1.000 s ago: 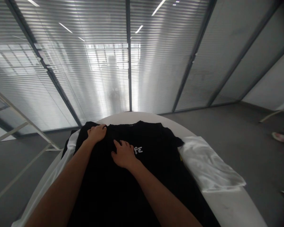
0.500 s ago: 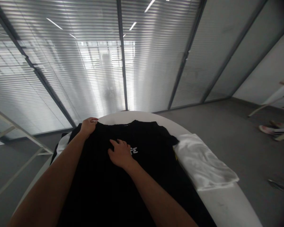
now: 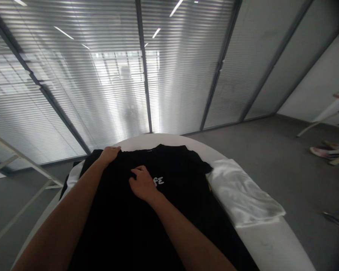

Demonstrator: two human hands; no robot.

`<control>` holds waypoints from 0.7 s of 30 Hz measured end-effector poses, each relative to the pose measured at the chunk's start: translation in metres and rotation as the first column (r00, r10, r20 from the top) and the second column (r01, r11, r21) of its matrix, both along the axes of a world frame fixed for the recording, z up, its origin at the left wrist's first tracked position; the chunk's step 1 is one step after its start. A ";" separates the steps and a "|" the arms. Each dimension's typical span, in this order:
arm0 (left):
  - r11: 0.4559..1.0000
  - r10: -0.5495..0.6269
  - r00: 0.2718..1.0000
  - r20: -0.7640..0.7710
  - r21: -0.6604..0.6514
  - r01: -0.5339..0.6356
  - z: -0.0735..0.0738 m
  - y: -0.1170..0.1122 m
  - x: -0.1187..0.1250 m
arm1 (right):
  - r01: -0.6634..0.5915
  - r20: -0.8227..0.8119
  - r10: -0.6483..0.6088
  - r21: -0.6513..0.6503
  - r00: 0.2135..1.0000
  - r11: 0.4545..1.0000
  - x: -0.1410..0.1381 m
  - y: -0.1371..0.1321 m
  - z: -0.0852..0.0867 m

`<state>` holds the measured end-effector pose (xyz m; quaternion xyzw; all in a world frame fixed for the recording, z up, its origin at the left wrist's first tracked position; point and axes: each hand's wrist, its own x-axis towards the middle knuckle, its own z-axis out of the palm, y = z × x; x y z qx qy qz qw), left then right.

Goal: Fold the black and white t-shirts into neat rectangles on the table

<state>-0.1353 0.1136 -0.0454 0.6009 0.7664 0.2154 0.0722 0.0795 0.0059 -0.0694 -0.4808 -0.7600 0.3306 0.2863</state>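
A black T-shirt (image 3: 124, 226) with white lettering on its chest lies spread over a white, round-edged table (image 3: 274, 244). At the shirt's far edge, left of the neckline, my left hand (image 3: 109, 155) is closed on the fabric. My right hand (image 3: 142, 184) rests on the chest, covering part of the lettering. Its fingers are bent, with a gap between thumb and forefinger, and nothing shows in them. The shirt's near end runs out of view beneath my arms.
A shiny white folded cloth (image 3: 245, 194) lies along the table's right side. Dark and white fabric (image 3: 75, 175) shows at the left. A pale metal frame (image 3: 25, 162) stands left of the table. Behind are glass partitions with blinds (image 3: 180, 82); shoes (image 3: 327, 152) lie on the floor at right.
My left hand has shifted slightly right along the shirt's far edge, and its fingers have closed in. My right hand stays on the chest, its fingers more bent than before.
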 end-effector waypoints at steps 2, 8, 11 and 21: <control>1.000 -0.011 0.999 0.039 0.004 0.011 0.003 -0.003 -0.001 | 0.032 -0.081 -0.036 -0.042 0.996 0.999 0.000 0.003 -0.001; 0.998 0.044 0.998 0.038 0.038 -0.045 -0.003 -0.007 -0.004 | 0.024 -0.139 -0.066 -0.282 0.988 0.959 0.003 0.012 -0.006; 0.995 0.090 0.996 -0.002 0.035 -0.090 -0.010 -0.006 0.000 | 0.028 -0.111 -0.062 -0.281 0.992 0.959 0.003 0.013 -0.007; 0.969 -0.199 0.879 -0.434 0.047 0.242 0.010 -0.083 0.034 | 0.109 0.089 -0.100 -0.100 0.991 0.989 0.006 0.009 0.007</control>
